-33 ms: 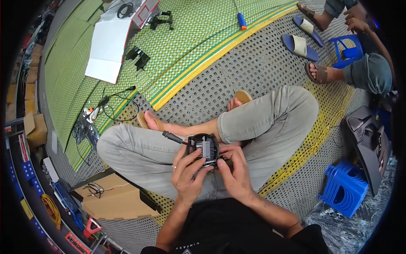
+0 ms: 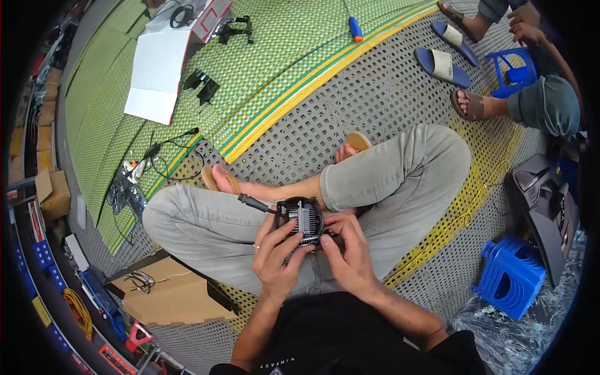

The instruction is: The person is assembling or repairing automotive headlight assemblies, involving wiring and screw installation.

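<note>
Above my lap I hold a rounded black device with grey metal fins [image 2: 304,219], its finned side facing up. My left hand [image 2: 275,253] is closed on its left and lower side, with fingers lying across the fins. A short black cable with a thick plug [image 2: 254,203] sticks out to the upper left. My right hand [image 2: 351,259] pinches the device's lower right edge with thumb and fingers. What lies right under those fingertips is hidden.
An open cardboard box [image 2: 169,300] with thin wires lies by my left knee. Ahead, a white box [image 2: 153,78], black brackets [image 2: 200,85] and a blue-handled screwdriver [image 2: 355,29] rest on a green mat. To the right are a blue plastic stool [image 2: 509,275] and another person's leg [image 2: 544,106].
</note>
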`<move>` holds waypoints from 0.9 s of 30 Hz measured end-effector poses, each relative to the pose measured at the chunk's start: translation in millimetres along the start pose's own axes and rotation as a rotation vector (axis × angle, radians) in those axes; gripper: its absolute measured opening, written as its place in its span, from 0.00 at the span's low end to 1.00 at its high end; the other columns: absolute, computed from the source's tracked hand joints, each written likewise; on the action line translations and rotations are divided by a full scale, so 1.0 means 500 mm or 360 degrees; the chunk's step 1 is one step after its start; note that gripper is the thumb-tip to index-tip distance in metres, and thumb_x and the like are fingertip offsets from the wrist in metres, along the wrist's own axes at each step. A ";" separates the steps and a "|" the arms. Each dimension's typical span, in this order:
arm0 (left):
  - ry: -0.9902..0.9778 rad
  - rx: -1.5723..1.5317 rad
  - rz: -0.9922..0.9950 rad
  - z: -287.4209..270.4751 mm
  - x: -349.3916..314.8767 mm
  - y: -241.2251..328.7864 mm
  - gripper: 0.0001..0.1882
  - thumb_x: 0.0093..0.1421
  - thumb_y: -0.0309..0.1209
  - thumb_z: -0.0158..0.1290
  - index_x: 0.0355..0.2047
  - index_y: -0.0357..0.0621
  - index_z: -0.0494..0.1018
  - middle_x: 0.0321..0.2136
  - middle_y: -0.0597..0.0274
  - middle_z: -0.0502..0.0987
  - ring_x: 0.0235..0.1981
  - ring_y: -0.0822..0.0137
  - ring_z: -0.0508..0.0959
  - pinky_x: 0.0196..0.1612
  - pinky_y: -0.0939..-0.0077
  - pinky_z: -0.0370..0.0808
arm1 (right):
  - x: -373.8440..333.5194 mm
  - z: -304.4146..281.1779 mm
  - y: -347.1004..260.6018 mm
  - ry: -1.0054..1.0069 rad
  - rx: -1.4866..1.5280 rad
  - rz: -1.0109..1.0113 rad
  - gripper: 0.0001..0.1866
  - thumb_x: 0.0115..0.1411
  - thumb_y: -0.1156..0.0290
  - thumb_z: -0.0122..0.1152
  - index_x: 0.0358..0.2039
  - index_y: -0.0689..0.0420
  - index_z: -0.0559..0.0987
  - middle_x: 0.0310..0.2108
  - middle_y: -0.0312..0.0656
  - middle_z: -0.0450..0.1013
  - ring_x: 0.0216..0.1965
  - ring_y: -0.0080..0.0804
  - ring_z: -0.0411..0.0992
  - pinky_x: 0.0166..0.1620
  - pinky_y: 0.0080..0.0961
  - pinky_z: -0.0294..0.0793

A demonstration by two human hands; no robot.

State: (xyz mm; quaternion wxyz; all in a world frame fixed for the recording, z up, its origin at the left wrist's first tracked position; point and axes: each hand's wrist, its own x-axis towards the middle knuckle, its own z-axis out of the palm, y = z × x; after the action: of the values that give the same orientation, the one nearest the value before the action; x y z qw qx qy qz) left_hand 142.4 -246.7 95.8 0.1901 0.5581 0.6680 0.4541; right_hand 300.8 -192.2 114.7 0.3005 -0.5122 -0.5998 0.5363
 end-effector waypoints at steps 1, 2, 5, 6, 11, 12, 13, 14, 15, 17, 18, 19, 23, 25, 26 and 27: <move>0.0032 0.0029 0.0040 0.004 0.001 -0.003 0.20 0.45 0.27 0.74 0.40 0.43 0.84 0.48 0.58 0.83 0.59 0.42 0.75 0.59 0.54 0.75 | 0.007 -0.009 -0.002 0.0012 0.0014 0.0017 0.10 0.66 0.74 0.62 0.42 0.66 0.74 0.46 0.53 0.73 0.45 0.46 0.75 0.45 0.36 0.77; 0.0009 0.0033 0.0041 0.007 0.001 -0.006 0.20 0.45 0.27 0.74 0.40 0.43 0.84 0.48 0.58 0.83 0.59 0.42 0.75 0.59 0.54 0.75 | 0.012 -0.021 -0.001 -0.0052 -0.0057 0.0023 0.10 0.66 0.73 0.63 0.42 0.66 0.74 0.44 0.52 0.74 0.43 0.45 0.76 0.43 0.35 0.78; -0.0008 0.0164 0.0123 0.011 0.001 -0.011 0.20 0.49 0.30 0.72 0.43 0.43 0.83 0.48 0.53 0.82 0.59 0.40 0.75 0.61 0.51 0.72 | 0.025 -0.037 -0.014 -0.0132 -0.0048 0.0155 0.11 0.66 0.73 0.63 0.43 0.66 0.74 0.41 0.50 0.75 0.39 0.42 0.77 0.39 0.33 0.80; -0.0020 0.0223 0.0147 0.012 0.002 -0.012 0.19 0.50 0.32 0.72 0.43 0.44 0.83 0.48 0.54 0.82 0.59 0.41 0.74 0.61 0.51 0.71 | 0.028 -0.039 -0.016 -0.0161 0.0020 0.0264 0.11 0.65 0.72 0.64 0.43 0.65 0.74 0.39 0.49 0.75 0.38 0.40 0.78 0.37 0.32 0.81; -0.0135 0.0447 0.0230 0.013 0.021 0.010 0.17 0.54 0.34 0.69 0.43 0.46 0.83 0.49 0.58 0.80 0.59 0.44 0.72 0.61 0.51 0.69 | 0.029 -0.049 0.018 -0.0159 0.0106 0.0257 0.12 0.64 0.71 0.65 0.43 0.64 0.75 0.38 0.48 0.76 0.36 0.36 0.78 0.33 0.30 0.82; -0.0154 0.0473 0.0188 0.013 0.024 0.015 0.16 0.54 0.33 0.69 0.44 0.47 0.83 0.49 0.59 0.80 0.60 0.45 0.71 0.62 0.51 0.67 | 0.028 -0.048 0.022 -0.0166 0.0159 0.0268 0.12 0.64 0.71 0.65 0.43 0.64 0.75 0.38 0.48 0.76 0.36 0.36 0.78 0.33 0.30 0.82; -0.0172 0.0499 0.0147 0.012 0.026 0.019 0.15 0.55 0.32 0.68 0.44 0.48 0.83 0.50 0.60 0.79 0.60 0.46 0.69 0.62 0.50 0.66 | 0.029 -0.047 0.026 -0.0159 0.0180 0.0278 0.12 0.64 0.71 0.65 0.43 0.64 0.75 0.38 0.48 0.76 0.36 0.36 0.78 0.33 0.30 0.82; -0.0189 0.0514 0.0150 0.010 0.025 0.018 0.15 0.55 0.32 0.68 0.44 0.48 0.83 0.50 0.60 0.79 0.60 0.46 0.69 0.62 0.50 0.66 | 0.030 -0.045 0.029 -0.0161 0.0211 0.0245 0.12 0.64 0.71 0.65 0.43 0.64 0.75 0.37 0.47 0.76 0.35 0.36 0.78 0.33 0.30 0.82; -0.0196 0.0562 0.0194 0.009 0.025 0.018 0.15 0.55 0.31 0.68 0.43 0.48 0.82 0.50 0.60 0.79 0.61 0.46 0.69 0.63 0.48 0.65 | 0.030 -0.044 0.032 -0.0162 0.0241 0.0212 0.12 0.64 0.71 0.66 0.42 0.64 0.75 0.37 0.47 0.77 0.35 0.35 0.78 0.33 0.30 0.82; -0.0217 0.0624 0.0241 0.006 0.030 0.018 0.15 0.55 0.29 0.67 0.43 0.48 0.82 0.50 0.60 0.79 0.61 0.47 0.69 0.64 0.46 0.64 | 0.033 -0.041 0.030 -0.0138 0.0281 0.0218 0.12 0.64 0.72 0.65 0.42 0.64 0.75 0.37 0.47 0.77 0.35 0.36 0.79 0.33 0.30 0.83; -0.0265 0.0670 0.0353 0.004 0.038 0.016 0.14 0.54 0.30 0.67 0.42 0.49 0.81 0.50 0.60 0.79 0.60 0.48 0.69 0.65 0.45 0.63 | 0.035 -0.042 0.027 -0.0117 0.0300 0.0218 0.12 0.64 0.72 0.65 0.43 0.65 0.75 0.36 0.47 0.77 0.36 0.36 0.79 0.33 0.30 0.83; -0.0311 0.0718 0.0461 -0.001 0.046 0.016 0.14 0.54 0.30 0.67 0.42 0.49 0.81 0.49 0.60 0.79 0.60 0.49 0.69 0.66 0.43 0.62 | 0.036 -0.043 0.023 -0.0121 0.0318 0.0224 0.12 0.64 0.72 0.65 0.43 0.65 0.75 0.36 0.47 0.77 0.36 0.36 0.79 0.33 0.30 0.83; -0.0436 0.0707 0.0478 -0.018 0.070 0.006 0.15 0.52 0.33 0.69 0.41 0.51 0.82 0.50 0.65 0.80 0.60 0.52 0.67 0.67 0.42 0.60 | 0.045 -0.056 0.015 -0.0204 0.0279 0.0238 0.12 0.64 0.72 0.65 0.43 0.65 0.75 0.36 0.49 0.77 0.37 0.40 0.80 0.33 0.32 0.83; -0.0529 0.0742 0.0633 -0.027 0.080 0.004 0.16 0.51 0.33 0.70 0.40 0.51 0.81 0.49 0.64 0.80 0.58 0.52 0.68 0.62 0.44 0.65 | 0.043 -0.056 0.021 -0.0238 0.0291 0.0276 0.13 0.64 0.72 0.65 0.43 0.65 0.74 0.36 0.51 0.77 0.37 0.43 0.80 0.33 0.34 0.82; -0.0541 0.0751 0.0640 -0.031 0.090 -0.003 0.16 0.51 0.33 0.70 0.40 0.51 0.81 0.49 0.64 0.80 0.58 0.52 0.68 0.62 0.44 0.65 | 0.043 -0.054 0.030 -0.0204 0.0217 0.0135 0.13 0.64 0.71 0.65 0.43 0.66 0.74 0.36 0.53 0.76 0.36 0.47 0.80 0.33 0.37 0.81; -0.0629 0.0640 0.0677 -0.038 0.103 -0.011 0.17 0.49 0.33 0.71 0.40 0.50 0.81 0.48 0.62 0.80 0.56 0.51 0.69 0.60 0.48 0.66 | 0.043 -0.053 0.037 -0.0169 0.0142 -0.0005 0.14 0.65 0.70 0.66 0.43 0.67 0.74 0.36 0.54 0.76 0.35 0.51 0.79 0.32 0.39 0.79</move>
State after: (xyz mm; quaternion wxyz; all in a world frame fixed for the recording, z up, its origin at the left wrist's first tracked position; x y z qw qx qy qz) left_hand 109.2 -206.5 113.8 0.1030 0.7881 0.5632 0.2261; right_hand 323.8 -165.2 99.4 0.2918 -0.4682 -0.5911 0.5884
